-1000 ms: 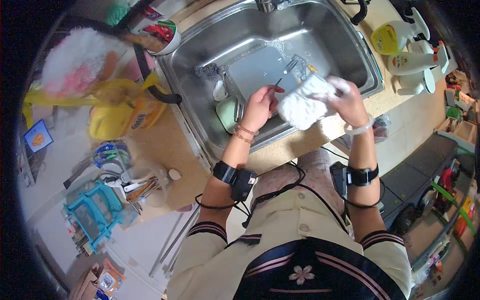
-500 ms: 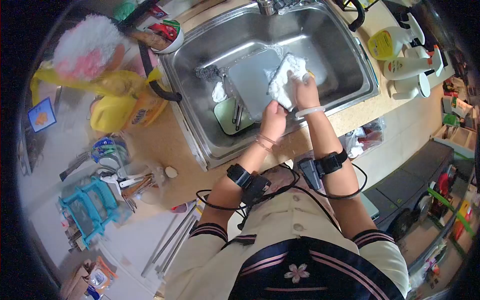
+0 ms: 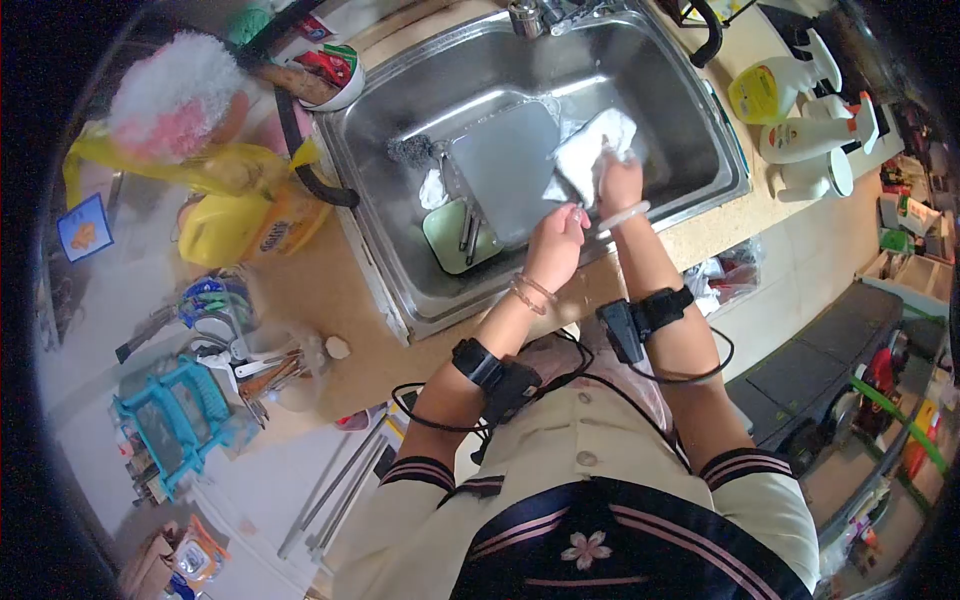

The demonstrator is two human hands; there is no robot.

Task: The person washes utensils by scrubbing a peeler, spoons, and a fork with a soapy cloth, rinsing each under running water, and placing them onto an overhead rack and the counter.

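Observation:
A white cloth is in my right hand, its fingers closed around the lower right part, over the sink. My left hand is just below the cloth's lower corner, fingers curled in. Whether it pinches anything is hidden. Left of the cloth, a flat greyish board lies in the sink. A pale green dish with metal-handled utensils sits at the board's lower left. Above it are a small white crumpled piece and a dark scouring pad.
The faucet is at the sink's back edge. Spray bottles and a white container stand on the right counter. On the left are a yellow bottle, a white cup with packets and a teal rack.
The cloth has moved slightly up and right with my right hand and is spread differently. My left hand has come away from the cloth's lower edge, a little lower, showing more of the board.

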